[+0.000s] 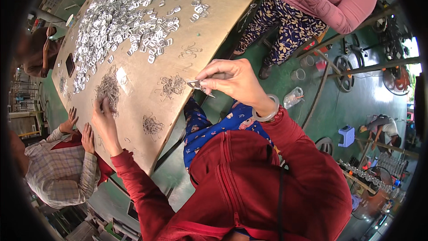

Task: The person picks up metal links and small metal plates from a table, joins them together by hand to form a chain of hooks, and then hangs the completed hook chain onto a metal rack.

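Note:
My right hand is raised just off the table's near edge. Its thumb and fingers pinch a small silver metal buckle, and several thin wire pieces poke out below the fingers. On the tabletop, my left hand has its fingertips pressed together at the near edge of a heap of thin bent wire pieces; whatever those fingers hold is too small to make out. Two smaller heaps of wire, one a wire cluster and the other a wire bunch, lie between my hands.
A large spread of silver metal buckles covers the far part of the table. A dark phone lies at its left edge. Co-workers sit around: a plaid sleeve at left, a pink sleeve at right. Plastic cups stand on the floor.

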The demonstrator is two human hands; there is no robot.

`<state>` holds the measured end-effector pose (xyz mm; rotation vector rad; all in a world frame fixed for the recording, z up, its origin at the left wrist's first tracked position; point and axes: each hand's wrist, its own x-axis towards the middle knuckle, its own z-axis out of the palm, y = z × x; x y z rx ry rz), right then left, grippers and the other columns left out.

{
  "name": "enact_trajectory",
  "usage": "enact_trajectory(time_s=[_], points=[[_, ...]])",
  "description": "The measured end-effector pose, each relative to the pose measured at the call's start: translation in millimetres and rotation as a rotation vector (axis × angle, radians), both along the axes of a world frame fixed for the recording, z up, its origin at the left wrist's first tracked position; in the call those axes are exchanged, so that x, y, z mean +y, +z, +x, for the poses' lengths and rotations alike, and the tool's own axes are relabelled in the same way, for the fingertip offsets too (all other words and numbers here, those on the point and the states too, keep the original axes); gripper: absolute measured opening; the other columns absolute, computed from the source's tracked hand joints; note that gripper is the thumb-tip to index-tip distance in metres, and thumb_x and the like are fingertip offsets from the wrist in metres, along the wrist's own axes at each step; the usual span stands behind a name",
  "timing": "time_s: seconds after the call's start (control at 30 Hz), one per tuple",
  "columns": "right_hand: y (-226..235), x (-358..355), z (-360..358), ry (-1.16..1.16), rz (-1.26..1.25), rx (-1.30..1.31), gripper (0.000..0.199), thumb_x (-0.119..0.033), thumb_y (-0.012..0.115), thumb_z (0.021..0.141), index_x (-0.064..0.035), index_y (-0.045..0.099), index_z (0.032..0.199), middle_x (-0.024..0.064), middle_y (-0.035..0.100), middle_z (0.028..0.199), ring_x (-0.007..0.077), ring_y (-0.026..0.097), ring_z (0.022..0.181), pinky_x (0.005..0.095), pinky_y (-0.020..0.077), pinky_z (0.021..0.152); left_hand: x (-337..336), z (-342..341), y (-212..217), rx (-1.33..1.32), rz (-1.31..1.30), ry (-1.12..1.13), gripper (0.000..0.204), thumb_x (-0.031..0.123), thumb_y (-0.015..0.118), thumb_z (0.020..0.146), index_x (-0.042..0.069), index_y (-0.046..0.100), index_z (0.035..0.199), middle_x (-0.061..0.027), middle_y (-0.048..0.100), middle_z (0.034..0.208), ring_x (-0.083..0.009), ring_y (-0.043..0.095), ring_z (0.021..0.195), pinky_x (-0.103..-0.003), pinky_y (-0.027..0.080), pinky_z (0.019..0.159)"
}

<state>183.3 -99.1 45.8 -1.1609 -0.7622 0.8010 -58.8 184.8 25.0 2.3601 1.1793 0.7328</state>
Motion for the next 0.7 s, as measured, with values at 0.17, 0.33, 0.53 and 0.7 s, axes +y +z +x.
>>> enact_trajectory(time_s=[0.17,0.33,0.53,0.7], points=[[2.0,3.8,-3.9,-0.073,0.025,0.017,0.017,0.005,0.063,0.082,0.0079,0.064,0.098,0.0069,0.065,0.08,0.0086,0.061,0.069,0.0214,0.0511,0.065,-97.6,72.4,44.7,-0.554,-0.463,-0.349,0.01,0.003,0.054,0.091,-0.005,0.056,0.097,-0.0129,0.064,0.085,-0.0164,0.064,0.073,-0.028,0.054,0.065],[14.0,6.1,-8.5,-0.166,0.122,-0.021,0.015,0.004,0.063,0.083,0.0073,0.064,0.097,0.0058,0.065,0.083,0.008,0.061,0.071,0.0208,0.0513,0.065,-158.2,109.0,69.2,-0.541,-0.375,-0.612,0.004,0.001,0.059,0.087,-0.001,0.058,0.091,-0.0113,0.063,0.098,-0.0213,0.058,0.099,-0.032,0.045,0.087],[27.6,5.6,-7.6,-0.295,0.212,-0.29,0.014,0.005,0.061,0.082,0.0039,0.064,0.095,0.0055,0.064,0.078,0.0082,0.06,0.071,0.0226,0.0509,0.062,-167.0,133.6,76.8,-0.418,-0.037,-0.566,0.004,0.002,0.061,0.083,0.002,0.06,0.087,-0.0108,0.057,0.111,-0.0258,0.053,0.107,-0.037,0.039,0.094],[60.8,-6.6,-4.5,-0.397,0.246,-0.422,0.015,0.002,0.065,0.077,0.0026,0.063,0.092,0.0065,0.064,0.073,0.0065,0.059,0.067,0.0229,0.0484,0.059,-172.9,156.2,106.0,-0.652,-0.082,-0.699,0.005,0.0,0.055,0.089,-0.003,0.058,0.091,-0.0126,0.05,0.12,-0.0165,0.052,0.103,-0.03,0.044,0.087]])
